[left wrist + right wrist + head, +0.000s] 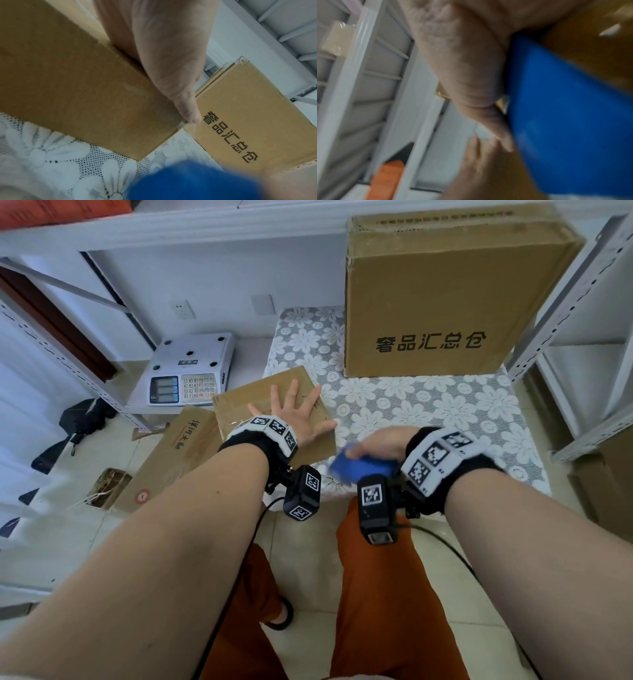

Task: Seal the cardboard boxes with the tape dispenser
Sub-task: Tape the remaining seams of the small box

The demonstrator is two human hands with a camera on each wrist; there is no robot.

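Note:
A small flat cardboard box lies at the left edge of the lace-covered table. My left hand lies flat on its top, fingers spread and straight, the thumb at the box's right edge. To the right of the box, my right hand grips the blue tape dispenser, which is blurred and sits near the box's front right corner. A large cardboard box with black printed characters stands at the back of the table.
A white electronic scale sits on a low shelf at left. Another long cardboard box lies on the floor below it, near a black bag. Grey metal racks flank the table on both sides.

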